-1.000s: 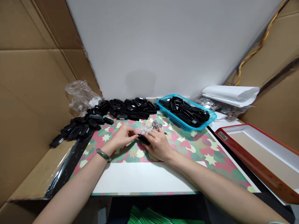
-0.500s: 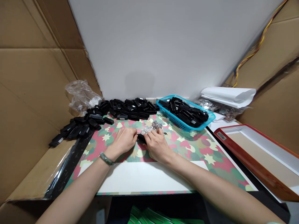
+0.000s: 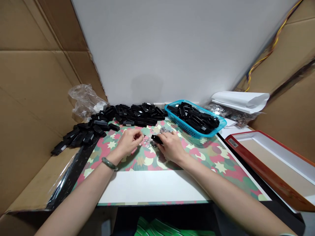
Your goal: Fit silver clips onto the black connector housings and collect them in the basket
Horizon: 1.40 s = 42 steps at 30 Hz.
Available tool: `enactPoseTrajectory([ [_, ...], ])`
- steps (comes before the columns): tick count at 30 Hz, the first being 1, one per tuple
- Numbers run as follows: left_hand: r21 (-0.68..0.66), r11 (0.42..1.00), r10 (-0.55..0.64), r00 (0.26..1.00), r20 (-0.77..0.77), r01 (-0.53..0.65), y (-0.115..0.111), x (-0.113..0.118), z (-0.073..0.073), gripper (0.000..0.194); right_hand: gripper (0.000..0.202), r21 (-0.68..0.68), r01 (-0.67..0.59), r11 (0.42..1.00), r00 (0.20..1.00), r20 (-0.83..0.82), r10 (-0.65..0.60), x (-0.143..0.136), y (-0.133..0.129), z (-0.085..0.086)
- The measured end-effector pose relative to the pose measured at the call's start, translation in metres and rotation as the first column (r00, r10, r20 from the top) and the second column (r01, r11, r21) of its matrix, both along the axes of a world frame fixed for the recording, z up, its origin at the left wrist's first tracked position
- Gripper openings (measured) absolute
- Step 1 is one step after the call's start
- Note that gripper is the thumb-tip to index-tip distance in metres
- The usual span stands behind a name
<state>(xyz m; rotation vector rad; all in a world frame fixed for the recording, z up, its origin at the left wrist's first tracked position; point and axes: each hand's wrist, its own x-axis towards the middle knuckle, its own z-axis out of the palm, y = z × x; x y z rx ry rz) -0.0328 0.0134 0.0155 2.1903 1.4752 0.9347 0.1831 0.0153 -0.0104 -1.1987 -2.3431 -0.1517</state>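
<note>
My right hand (image 3: 172, 146) grips a short black plastic piece (image 3: 156, 139), its end pointing left and slightly up. Just beyond these fingers lies a heap of small shiny metal parts (image 3: 164, 130), partly covered by the hand. Several more small silvery parts (image 3: 147, 141) are scattered between my two hands. On the left side, my left hand (image 3: 129, 142) hovers close over the mat, thumb and forefinger apart, with nothing visible between them. A tiny dark part (image 3: 144, 135) shows beside its fingertips.
Many black plastic pieces (image 3: 135, 114) are piled along the back and left. A blue basket (image 3: 183, 125) holds more of them. An orange-red box lid (image 3: 268, 167) stands at the right, near rolled white sheets (image 3: 241, 100). Camouflage-patterned mat (image 3: 197, 154) covers the table.
My hands have moved apart. The black piece has come away from the left hand and is now tilted in the right. The left hand's fingers have opened.
</note>
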Motion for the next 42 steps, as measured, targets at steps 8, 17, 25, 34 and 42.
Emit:
enactPoseTrajectory([
  [8, -0.044, 0.997, 0.068, 0.998, 0.000, -0.068, 0.011, 0.004, -0.028, 0.008, 0.014, -0.243, 0.011, 0.970, 0.887, -0.446, -0.122, 0.007, 0.012, -0.001],
  [17, 0.008, 0.999, -0.043, 0.990, 0.131, 0.043, 0.006, 0.007, -0.024, 0.036, 0.010, -0.291, -0.121, 0.949, 0.907, -0.421, -0.014, -0.010, -0.009, -0.001],
  [25, -0.101, 0.989, -0.080, 0.957, 0.278, 0.112, 0.000, 0.007, -0.010, 0.030, 0.030, -0.251, -0.207, 0.946, 0.906, -0.415, 0.088, 0.004, 0.007, -0.003],
  [34, -0.014, 0.999, 0.051, 0.954, 0.297, -0.049, 0.001, 0.007, -0.007, 0.021, 0.005, -0.262, 0.074, 0.962, 0.971, -0.203, -0.130, 0.035, 0.044, -0.001],
  [42, 0.066, 0.998, -0.015, 0.974, 0.227, -0.001, 0.003, 0.008, -0.014, 0.022, 0.004, -0.191, 0.068, 0.979, 0.987, -0.127, -0.094, 0.026, 0.045, -0.009],
])
